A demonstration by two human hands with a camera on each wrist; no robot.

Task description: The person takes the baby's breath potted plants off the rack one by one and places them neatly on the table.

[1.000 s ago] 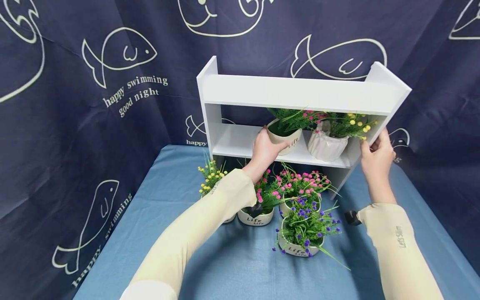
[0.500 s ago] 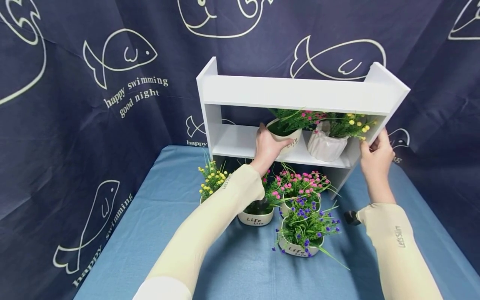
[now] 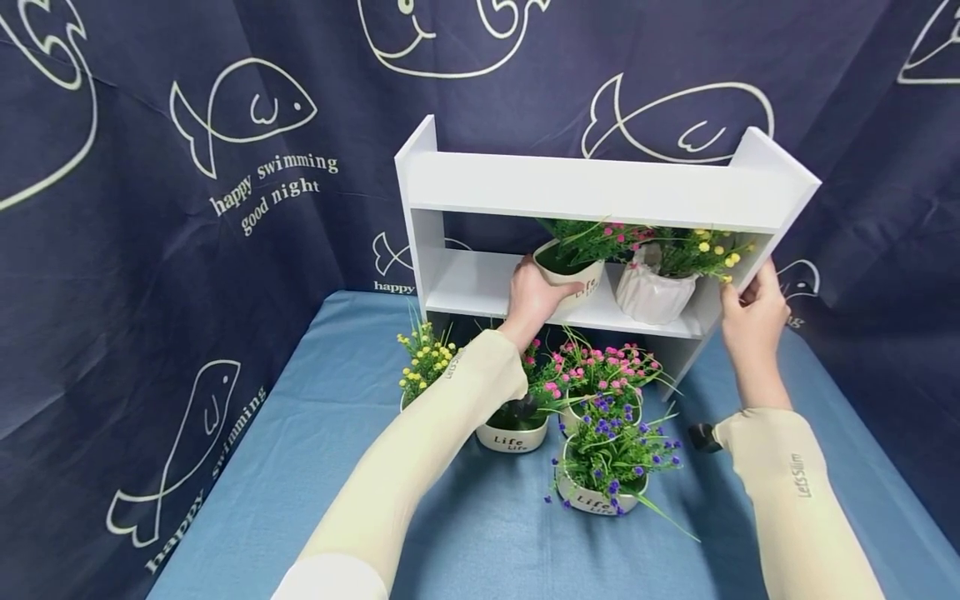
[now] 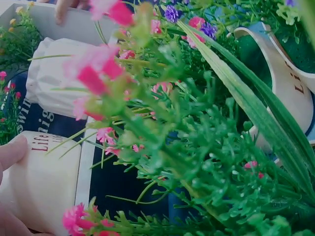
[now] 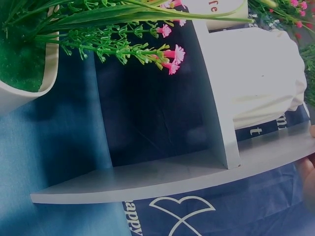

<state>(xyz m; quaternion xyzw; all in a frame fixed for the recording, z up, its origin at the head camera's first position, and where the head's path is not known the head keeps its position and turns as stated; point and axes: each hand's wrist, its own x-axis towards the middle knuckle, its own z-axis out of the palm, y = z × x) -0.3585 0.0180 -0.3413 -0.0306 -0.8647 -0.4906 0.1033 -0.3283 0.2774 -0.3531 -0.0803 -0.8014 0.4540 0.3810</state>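
Note:
On the middle board of a white shelf [image 3: 555,183], my left hand [image 3: 531,296] grips a cream flowerpot [image 3: 577,283] marked "Life", with pink flowers in it. Its thumb lies across the front of the pot; most fingers are hidden behind. In the left wrist view that thumb presses on the pot [image 4: 47,182]. Just right of it stands a white ribbed flowerpot [image 3: 654,292] with yellow flowers. My right hand [image 3: 756,312] holds the front edge of the shelf's right side panel, thumb inside and fingers outside. In the right wrist view only part of this hand [image 5: 308,179] shows.
Before the shelf, on the blue cloth [image 3: 480,533], stand pots with purple [image 3: 600,496], pink [image 3: 512,437] and yellow flowers [image 3: 423,358], and another pink one [image 3: 607,371]. My left sleeve passes over some. A dark fish-print curtain [image 3: 225,275] hangs behind.
My left forearm and wrist have shifted slightly to the right, while the gripped flowerpot stays in nearly the same place. The right hand has not visibly moved.

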